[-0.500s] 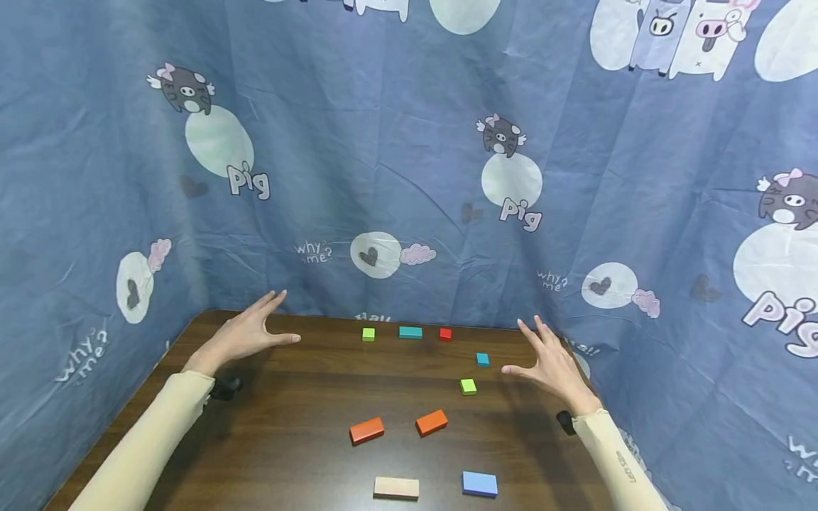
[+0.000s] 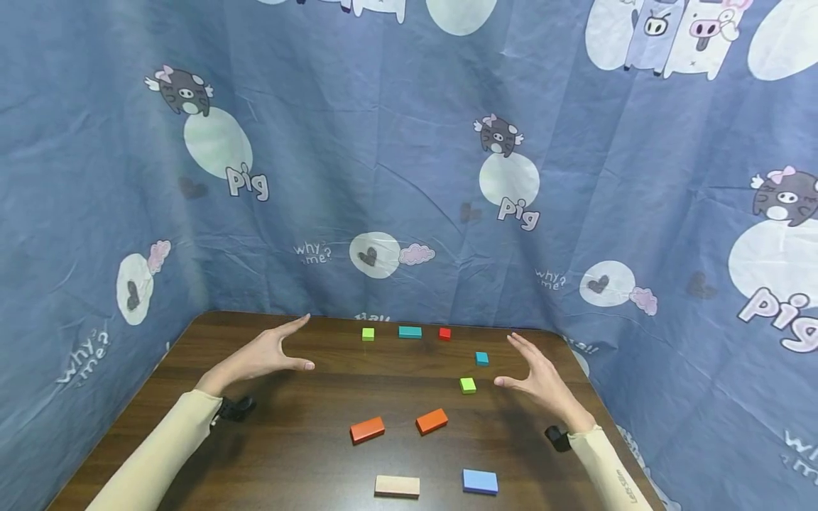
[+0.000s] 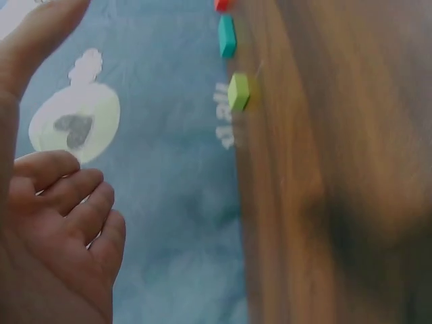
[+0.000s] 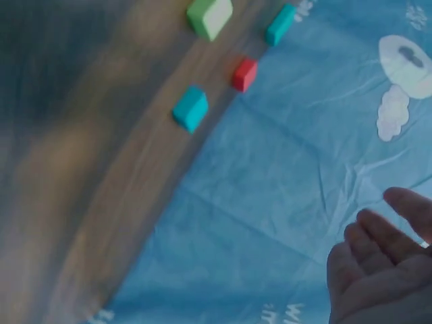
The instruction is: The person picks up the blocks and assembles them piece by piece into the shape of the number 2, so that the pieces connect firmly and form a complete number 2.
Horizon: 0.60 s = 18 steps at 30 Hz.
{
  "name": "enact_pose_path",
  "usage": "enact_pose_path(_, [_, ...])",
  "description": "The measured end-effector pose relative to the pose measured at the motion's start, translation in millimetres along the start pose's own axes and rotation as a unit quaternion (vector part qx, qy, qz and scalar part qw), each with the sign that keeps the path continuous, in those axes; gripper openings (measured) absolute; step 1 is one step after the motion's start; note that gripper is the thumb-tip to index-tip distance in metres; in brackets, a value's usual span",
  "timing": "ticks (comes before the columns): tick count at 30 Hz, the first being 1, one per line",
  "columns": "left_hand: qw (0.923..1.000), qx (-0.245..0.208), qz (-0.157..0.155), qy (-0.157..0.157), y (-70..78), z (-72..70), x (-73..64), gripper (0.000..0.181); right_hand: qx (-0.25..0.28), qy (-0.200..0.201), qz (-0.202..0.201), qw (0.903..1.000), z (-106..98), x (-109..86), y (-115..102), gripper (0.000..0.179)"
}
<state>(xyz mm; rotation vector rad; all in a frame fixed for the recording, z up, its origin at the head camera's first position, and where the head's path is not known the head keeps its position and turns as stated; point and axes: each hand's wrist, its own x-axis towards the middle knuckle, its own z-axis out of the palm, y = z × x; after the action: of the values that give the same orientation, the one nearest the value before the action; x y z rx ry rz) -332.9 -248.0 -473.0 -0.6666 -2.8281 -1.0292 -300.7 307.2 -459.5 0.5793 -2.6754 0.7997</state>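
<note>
Over the left part of the wooden table my left hand (image 2: 258, 355) hovers with fingers stretched and thumb spread, holding nothing. My right hand (image 2: 543, 383) hovers likewise on the right, its thumb pointing at a small lime-green block (image 2: 468, 385) and a small blue block (image 2: 482, 358). Along the far edge lie another lime-green block (image 2: 368, 334), a teal block (image 2: 410, 332) and a red block (image 2: 444, 333). Two orange-red blocks, one left (image 2: 367, 430) and one right (image 2: 432, 421), lie mid-table. Nearer are a plain wooden block (image 2: 397, 486) and a larger blue block (image 2: 479, 482).
A dark brown table (image 2: 307, 426) carries all the blocks. Behind it and along both sides hangs a blue curtain (image 2: 409, 177) printed with cartoon pigs. A black wrist device (image 2: 236, 408) sits at the left wrist, another (image 2: 558, 438) at the right.
Both hands have come lower and nearer; the left has also shifted right, the right slightly left. The blocks lie as before, and the head view has turned slightly.
</note>
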Motion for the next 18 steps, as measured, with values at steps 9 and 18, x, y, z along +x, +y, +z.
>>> enact_pose_path(9, [0.9965,-0.075,0.027,-0.023,1.2,20.1,-15.2,0.076,0.057,-0.005,0.016,0.9983,16,-20.2,-3,0.082])
enact_pose_path(18, [0.9841,-0.166,0.039,-0.049,-6.8,36.7,-29.1,0.063,0.147,-0.005,0.032,0.9886,27,-34.6,-3,0.070])
